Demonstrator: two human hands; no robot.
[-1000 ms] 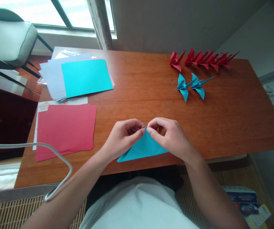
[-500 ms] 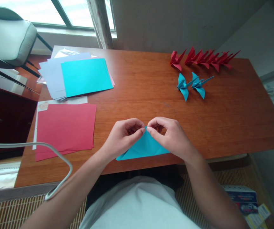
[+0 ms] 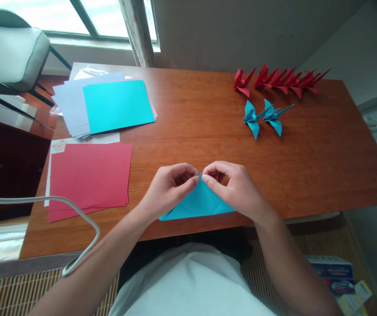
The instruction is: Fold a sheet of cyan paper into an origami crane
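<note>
Now, I have both hands at the far tip of the folded blue paper (image 3: 203, 203), which sits by the near edge of the table (image 3: 182, 131), straight in front of the body. Left hand (image 3: 172, 186): narrow grip, thumb and fingertips pinching the paper just left of the tip. Right hand (image 3: 232, 186): a matching pinch on the other side, thumbs nearly meeting. I read this step as lining up layers at the point, mid-fold; how hard each pinch presses, I can't tell. Next, I'd say, calls for holding that tip true while a finger sets the crease, with no slipping. Beyond, two blue folded birds (image 3: 252, 119) stand near red ones (image 3: 281, 82); red sheets (image 3: 91, 175) lie off to the left.
</note>
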